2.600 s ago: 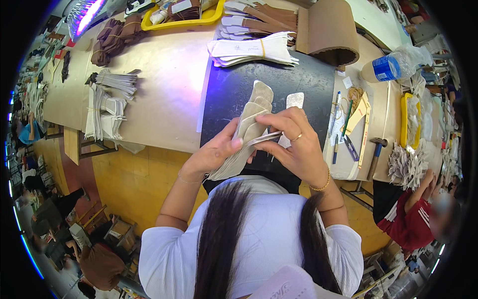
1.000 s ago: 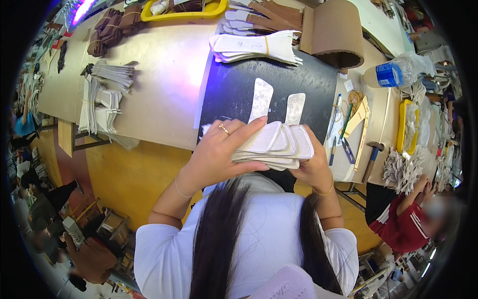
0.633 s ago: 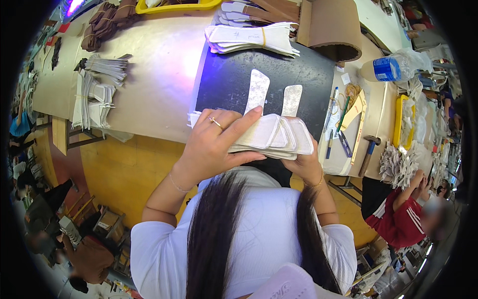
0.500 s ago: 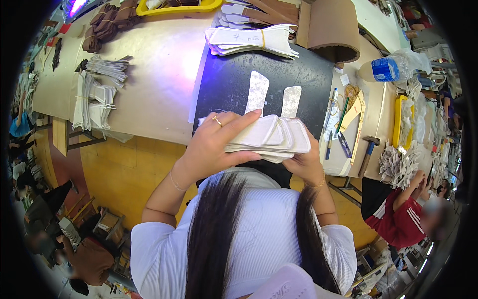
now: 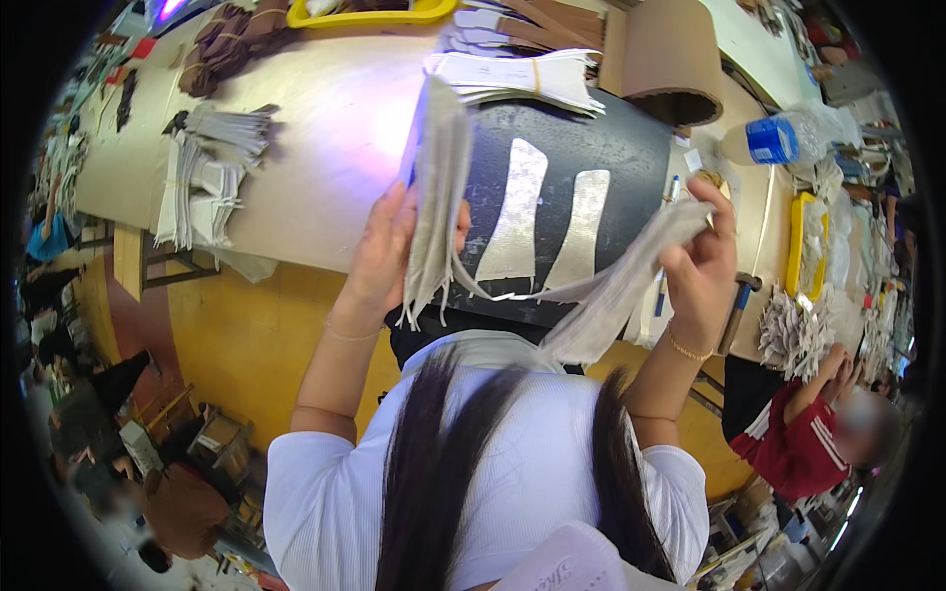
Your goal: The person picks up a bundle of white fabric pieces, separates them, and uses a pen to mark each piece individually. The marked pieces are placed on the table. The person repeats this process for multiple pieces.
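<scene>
My left hand is wrapped round a stack of off-white fabric pieces, held upright on edge. On the other side, my right hand pinches a second bunch of similar pieces, slanting down toward my lap and blurred by motion. A thin pale strip sags between the two bunches; whether it joins them I cannot tell. Beyond my hands, two silvery-white waisted flat pieces lie side by side on a black board. A banded stack of white pieces rests at the board's far edge.
Bundles of white pieces and brown bundles lie on the table's left. At the right are a plastic bottle, a hammer, pens and a yellow tray. A curved brown board stands behind. A person in red sits at right.
The single stack held in both hands is now split into two bunches. My hands have moved apart, the right one up and outward, uncovering the two silvery pieces.
</scene>
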`<state>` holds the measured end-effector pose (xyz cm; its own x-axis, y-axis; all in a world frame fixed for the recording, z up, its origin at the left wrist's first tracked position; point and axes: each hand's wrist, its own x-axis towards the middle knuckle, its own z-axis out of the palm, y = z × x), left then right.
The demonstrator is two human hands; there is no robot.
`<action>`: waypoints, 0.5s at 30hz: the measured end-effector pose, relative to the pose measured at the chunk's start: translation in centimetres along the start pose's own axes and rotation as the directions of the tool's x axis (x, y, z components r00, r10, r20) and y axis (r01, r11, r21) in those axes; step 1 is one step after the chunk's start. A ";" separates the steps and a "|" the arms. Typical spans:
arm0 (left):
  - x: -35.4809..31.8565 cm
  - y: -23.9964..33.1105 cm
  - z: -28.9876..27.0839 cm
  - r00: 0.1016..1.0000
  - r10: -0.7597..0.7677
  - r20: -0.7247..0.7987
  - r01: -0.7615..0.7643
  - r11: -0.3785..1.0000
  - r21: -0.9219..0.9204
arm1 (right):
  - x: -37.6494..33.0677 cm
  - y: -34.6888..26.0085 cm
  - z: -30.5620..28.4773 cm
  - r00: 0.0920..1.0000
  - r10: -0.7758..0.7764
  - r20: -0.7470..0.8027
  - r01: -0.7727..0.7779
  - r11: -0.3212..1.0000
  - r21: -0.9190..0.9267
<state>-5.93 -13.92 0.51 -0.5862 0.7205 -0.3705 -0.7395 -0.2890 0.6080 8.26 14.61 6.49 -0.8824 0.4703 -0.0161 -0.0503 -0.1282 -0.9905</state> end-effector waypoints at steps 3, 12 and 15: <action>-0.4 0.4 1.4 0.978 0.199 0.065 -0.209 0.953 0.219 | 0.9 2.1 -2.6 0.998 0.068 -0.002 -0.068 0.998 -0.005; -1.5 2.2 2.1 0.944 0.328 0.031 -0.312 0.859 0.406 | 0.0 -1.3 -5.0 0.988 -0.148 -0.038 0.151 0.984 0.096; -1.4 2.5 2.7 0.965 0.259 0.044 -0.262 0.934 0.244 | 2.2 2.8 -3.7 0.997 0.068 0.045 -0.058 0.979 -0.196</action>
<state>-6.01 -13.93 4.46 -0.7424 0.6483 -0.1687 -0.4564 -0.3051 0.8358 7.87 18.54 3.16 -0.9038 0.4210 -0.0775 0.0938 0.0180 -0.9954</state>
